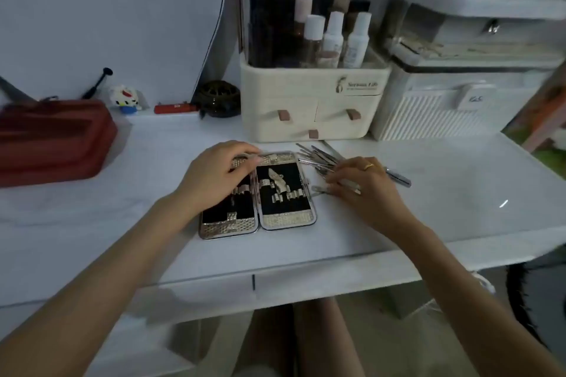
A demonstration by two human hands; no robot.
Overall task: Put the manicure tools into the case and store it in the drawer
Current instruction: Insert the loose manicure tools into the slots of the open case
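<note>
An open manicure case (269,193) is laid flat on a white table (428,193). Its far left half is covered by the left hand (214,174), fingers curled onto it. Just beside it, loose metal tools (318,157) are touched by the right hand (364,184), fingers loosely spread.

The desk (459,193) lies bare to the right of the tool pile (318,159) and along its near edge in front of the open case (284,217), leaving room to reach in there. Behind the case, the cream organiser (309,101) stands close, its lowest drawer knob just beyond the tools. A white ribbed box (428,113) blocks the far right, and a red pouch (52,141) fills the left side.
</note>
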